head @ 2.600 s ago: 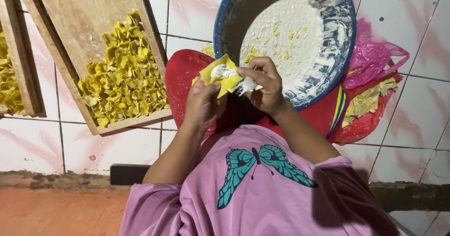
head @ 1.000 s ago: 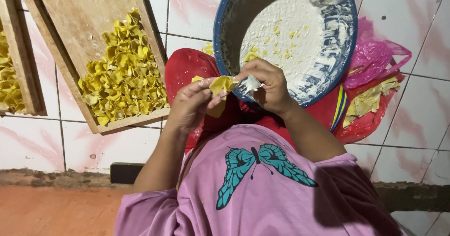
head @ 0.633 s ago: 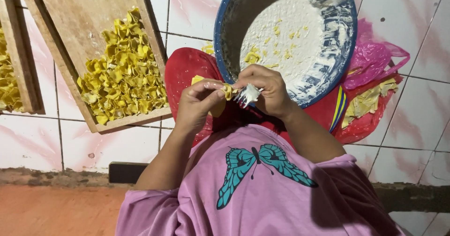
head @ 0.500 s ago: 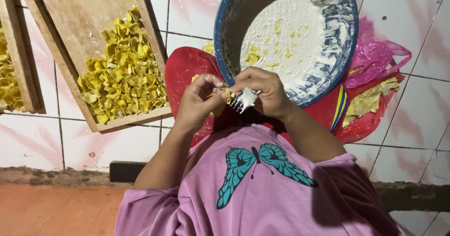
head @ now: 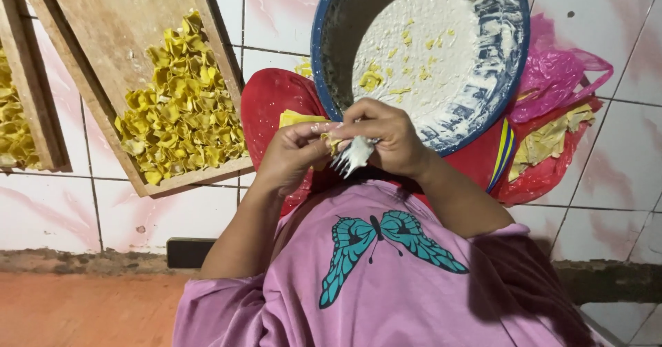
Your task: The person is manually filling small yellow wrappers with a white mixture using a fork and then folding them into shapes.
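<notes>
Both hands meet just below the blue-rimmed bowl, over the pink shirt w/ teal butterfly print. Left hand has fingers curled narrow, thumb and fingertips pinched on a small yellow dumpling wrapper, mostly hidden between the two hands, only a folded edge showing. Right hand is closed round a fork caked in white filling, tines poking out below the fingers and pointing down-left; its fingertips also press on the wrapper from the bowl side. So the wrapper sits squeezed between both hands, just under the bowl's near rim, touching both. Bowl interior holds a smeared layer of white filling w/ a few yellow dough scraps stuck in it. Under the bowl, partly covered by it, is a red plastic bag; a stack of flat yellow wrappers lies on it just left of the left hand's knuckles. Right of the bowl: a crumpled pink plastic bag, and below that another red bag w/ pale yellow wrapper sheets inside. Left of the bowl, well apart, a wooden tray lies tilted on the white tiled floor, w/ a heap of folded yellow dumplings at its lower end. A 2nd wooden tray w/ more dumplings is cut off farther left of the bowl
</notes>
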